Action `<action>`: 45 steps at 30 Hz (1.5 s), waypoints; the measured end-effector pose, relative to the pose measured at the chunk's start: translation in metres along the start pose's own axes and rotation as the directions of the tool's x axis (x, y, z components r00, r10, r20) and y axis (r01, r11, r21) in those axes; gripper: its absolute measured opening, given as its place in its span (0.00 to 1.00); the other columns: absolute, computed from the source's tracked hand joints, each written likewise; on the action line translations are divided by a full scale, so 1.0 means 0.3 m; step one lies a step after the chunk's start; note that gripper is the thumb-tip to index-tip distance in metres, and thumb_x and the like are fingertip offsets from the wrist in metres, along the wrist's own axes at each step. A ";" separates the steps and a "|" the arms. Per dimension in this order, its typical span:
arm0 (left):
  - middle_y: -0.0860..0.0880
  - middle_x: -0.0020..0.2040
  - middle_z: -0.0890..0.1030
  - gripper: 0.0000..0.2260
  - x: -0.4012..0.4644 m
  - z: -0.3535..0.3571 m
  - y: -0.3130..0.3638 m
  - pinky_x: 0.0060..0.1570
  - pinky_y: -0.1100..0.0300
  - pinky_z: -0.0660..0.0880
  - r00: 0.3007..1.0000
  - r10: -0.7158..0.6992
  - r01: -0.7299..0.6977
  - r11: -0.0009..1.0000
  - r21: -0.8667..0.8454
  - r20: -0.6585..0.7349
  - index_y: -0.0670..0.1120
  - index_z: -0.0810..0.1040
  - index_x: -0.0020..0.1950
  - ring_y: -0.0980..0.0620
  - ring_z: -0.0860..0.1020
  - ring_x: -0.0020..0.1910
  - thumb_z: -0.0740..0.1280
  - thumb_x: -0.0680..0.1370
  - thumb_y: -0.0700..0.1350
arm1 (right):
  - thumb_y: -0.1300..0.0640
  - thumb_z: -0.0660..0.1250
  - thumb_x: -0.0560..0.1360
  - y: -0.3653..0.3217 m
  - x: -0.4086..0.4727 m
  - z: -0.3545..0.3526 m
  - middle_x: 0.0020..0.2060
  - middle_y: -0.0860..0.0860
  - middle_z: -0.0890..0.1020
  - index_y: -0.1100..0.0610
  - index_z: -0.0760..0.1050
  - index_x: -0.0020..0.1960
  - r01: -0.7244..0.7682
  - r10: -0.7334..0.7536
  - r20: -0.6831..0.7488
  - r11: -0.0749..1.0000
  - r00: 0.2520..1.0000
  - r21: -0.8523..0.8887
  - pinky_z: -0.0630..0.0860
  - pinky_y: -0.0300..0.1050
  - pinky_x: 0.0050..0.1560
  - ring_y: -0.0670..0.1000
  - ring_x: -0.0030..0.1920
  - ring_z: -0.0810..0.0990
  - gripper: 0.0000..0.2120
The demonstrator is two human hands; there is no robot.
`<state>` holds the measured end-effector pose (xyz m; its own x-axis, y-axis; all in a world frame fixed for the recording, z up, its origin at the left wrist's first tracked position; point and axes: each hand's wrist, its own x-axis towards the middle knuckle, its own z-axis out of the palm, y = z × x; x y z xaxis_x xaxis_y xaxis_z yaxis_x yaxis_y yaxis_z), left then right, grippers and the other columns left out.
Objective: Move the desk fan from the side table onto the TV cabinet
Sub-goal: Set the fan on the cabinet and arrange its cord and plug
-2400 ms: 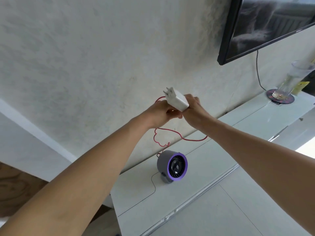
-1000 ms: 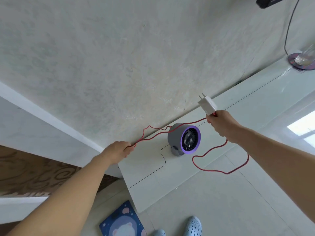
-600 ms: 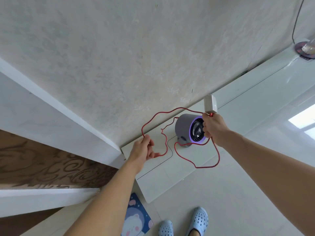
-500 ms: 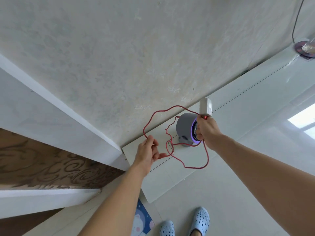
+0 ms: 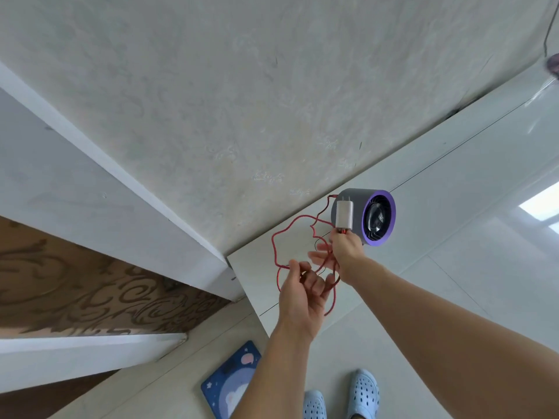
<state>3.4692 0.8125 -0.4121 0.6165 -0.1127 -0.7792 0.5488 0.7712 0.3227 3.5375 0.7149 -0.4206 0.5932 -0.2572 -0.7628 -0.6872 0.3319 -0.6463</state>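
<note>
The grey desk fan (image 5: 367,217) with a purple front ring stands on the white TV cabinet (image 5: 459,189), near its left end and close to the wall. A red cable (image 5: 276,252) runs from the fan in loose loops to a white plug adapter (image 5: 344,215). My right hand (image 5: 344,252) holds the cable just below the adapter, right in front of the fan's left side. My left hand (image 5: 302,294) is lower and to the left, fingers curled around gathered loops of the red cable.
The textured wall (image 5: 242,101) rises right behind the cabinet. A blue cartoon mat (image 5: 233,385) lies on the floor beside my blue clogs (image 5: 363,394). A dark coaster (image 5: 554,66) sits at the cabinet's far right. Patterned brown panelling (image 5: 75,282) is at the left.
My hands have come together from far apart, drawing the red cable into tighter loops. The adapter has moved left across the fan, from its right to its left side. The fan itself has stayed put.
</note>
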 end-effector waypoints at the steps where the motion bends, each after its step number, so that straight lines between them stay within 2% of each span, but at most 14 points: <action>1: 0.49 0.23 0.62 0.18 0.006 -0.012 -0.011 0.43 0.53 0.80 1.000 -0.014 0.013 0.999 -0.037 -0.014 0.43 0.71 0.39 0.53 0.64 0.20 0.54 0.85 0.50 | 0.59 0.53 0.83 -0.002 0.001 0.007 0.39 0.60 0.78 0.61 0.67 0.49 -0.007 0.006 0.011 0.998 1.000 0.063 0.82 0.52 0.37 0.60 0.34 0.82 0.07; 3: 0.47 0.25 0.68 0.17 0.026 -0.052 -0.033 0.49 0.50 0.79 0.997 -0.051 0.047 0.997 -0.069 -0.065 0.41 0.72 0.40 0.51 0.70 0.24 0.56 0.85 0.47 | 0.60 0.53 0.82 -0.001 0.019 0.013 0.33 0.57 0.77 0.59 0.67 0.46 0.008 -0.008 -0.008 0.994 1.000 0.110 0.74 0.40 0.23 0.53 0.25 0.75 0.08; 6: 0.42 0.33 0.73 0.16 0.051 -0.110 -0.072 0.45 0.48 0.80 0.975 -0.130 0.140 0.989 0.043 -0.183 0.38 0.75 0.42 0.46 0.75 0.34 0.58 0.84 0.46 | 0.60 0.54 0.81 -0.009 0.037 0.004 0.28 0.51 0.68 0.54 0.63 0.40 0.051 -0.050 -0.013 0.991 0.999 0.121 0.57 0.34 0.19 0.46 0.20 0.62 0.11; 10: 0.40 0.38 0.78 0.15 0.071 -0.103 -0.124 0.32 0.50 0.82 0.924 -0.278 0.317 0.941 0.120 -0.260 0.38 0.73 0.45 0.42 0.78 0.35 0.60 0.83 0.50 | 0.60 0.55 0.81 -0.012 0.045 -0.014 0.23 0.47 0.65 0.54 0.62 0.39 0.103 -0.104 0.001 0.986 0.995 0.128 0.56 0.36 0.19 0.44 0.18 0.60 0.12; 12: 0.36 0.47 0.77 0.20 0.077 -0.079 -0.145 0.33 0.45 0.81 0.890 -0.357 0.401 0.909 0.113 -0.284 0.37 0.69 0.56 0.38 0.79 0.39 0.60 0.82 0.55 | 0.60 0.56 0.80 -0.015 0.051 -0.022 0.24 0.48 0.65 0.55 0.64 0.42 0.131 -0.131 -0.008 0.983 0.991 0.131 0.56 0.36 0.19 0.44 0.19 0.60 0.08; 16: 0.33 0.69 0.73 0.42 0.121 -0.047 -0.180 0.59 0.33 0.74 0.863 -0.499 0.494 0.866 -0.074 -0.076 0.42 0.54 0.78 0.31 0.80 0.58 0.56 0.75 0.70 | 0.60 0.56 0.80 -0.025 0.053 -0.030 0.27 0.50 0.66 0.56 0.64 0.44 0.177 -0.175 -0.022 0.970 0.984 0.165 0.57 0.36 0.20 0.46 0.22 0.60 0.06; 18: 0.34 0.68 0.75 0.44 0.136 -0.008 -0.160 0.64 0.33 0.68 0.899 -0.436 0.434 0.873 -0.224 0.044 0.40 0.59 0.76 0.35 0.75 0.66 0.57 0.73 0.72 | 0.59 0.56 0.80 -0.019 0.061 -0.033 0.28 0.50 0.65 0.56 0.65 0.45 0.240 -0.239 -0.018 0.966 0.971 0.101 0.58 0.39 0.22 0.47 0.25 0.60 0.05; 21: 0.34 0.68 0.73 0.39 0.187 0.048 -0.118 0.66 0.38 0.70 0.963 -0.264 0.232 0.921 -0.312 -0.063 0.36 0.65 0.70 0.35 0.74 0.67 0.69 0.72 0.65 | 0.56 0.58 0.77 -0.004 0.078 -0.045 0.30 0.50 0.68 0.55 0.67 0.42 0.387 -0.393 -0.015 0.911 0.919 -0.143 0.62 0.44 0.29 0.49 0.29 0.64 0.06; 25: 0.40 0.71 0.72 0.50 0.262 0.081 -0.054 0.57 0.44 0.78 0.983 -0.181 0.181 0.983 -0.032 0.010 0.41 0.68 0.73 0.43 0.74 0.68 0.75 0.60 0.69 | 0.55 0.59 0.80 0.014 0.090 -0.073 0.32 0.47 0.71 0.58 0.67 0.48 0.441 -0.473 0.047 0.775 0.880 -0.454 0.65 0.43 0.32 0.46 0.31 0.69 0.06; 28: 0.43 0.64 0.79 0.42 0.299 0.106 -0.032 0.46 0.51 0.81 0.985 -0.142 0.120 0.973 0.195 0.100 0.46 0.74 0.71 0.48 0.82 0.57 0.66 0.66 0.74 | 0.56 0.60 0.78 0.047 0.102 -0.086 0.37 0.49 0.76 0.58 0.65 0.49 0.415 -0.448 0.097 0.697 0.889 -0.584 0.72 0.50 0.39 0.50 0.37 0.75 0.06; 33: 0.40 0.51 0.80 0.38 0.383 0.146 0.006 0.54 0.52 0.79 0.992 -0.082 0.038 0.913 0.406 0.092 0.37 0.78 0.60 0.44 0.80 0.49 0.75 0.64 0.66 | 0.57 0.57 0.76 0.094 0.118 -0.112 0.40 0.53 0.77 0.55 0.60 0.48 0.393 -0.440 0.198 0.414 0.876 -0.821 0.67 0.50 0.39 0.59 0.39 0.73 0.05; 36: 0.44 0.38 0.79 0.14 0.438 0.160 0.028 0.36 0.58 0.78 0.995 -0.090 0.054 0.828 0.558 0.038 0.41 0.78 0.46 0.48 0.78 0.36 0.72 0.74 0.52 | 0.53 0.51 0.79 0.124 0.120 -0.149 0.36 0.52 0.74 0.55 0.57 0.48 0.415 -0.442 0.248 0.334 0.862 -0.846 0.66 0.50 0.39 0.60 0.37 0.71 0.06; 38: 0.44 0.36 0.78 0.08 0.461 0.168 0.037 0.36 0.57 0.76 0.995 -0.097 0.065 0.781 0.621 0.019 0.41 0.77 0.44 0.48 0.77 0.35 0.72 0.75 0.45 | 0.52 0.48 0.81 0.138 0.140 -0.170 0.36 0.52 0.74 0.55 0.57 0.48 0.420 -0.452 0.260 0.301 0.853 -0.856 0.66 0.51 0.38 0.61 0.35 0.69 0.08; 45: 0.42 0.45 0.77 0.10 0.563 0.131 0.089 0.39 0.55 0.77 0.982 -0.175 0.136 0.422 0.896 -0.066 0.43 0.75 0.52 0.47 0.76 0.42 0.71 0.77 0.47 | 0.53 0.48 0.83 0.234 0.240 -0.203 0.43 0.53 0.74 0.56 0.62 0.49 0.464 -0.404 0.326 0.316 0.855 -0.827 0.69 0.51 0.38 0.59 0.38 0.71 0.08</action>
<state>3.6100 0.7894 -0.5140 0.4722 -0.2038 -0.8576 0.8214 -0.2513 0.5120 3.5064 0.6645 -0.5222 0.9212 -0.0583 -0.3847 -0.2886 -0.7654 -0.5752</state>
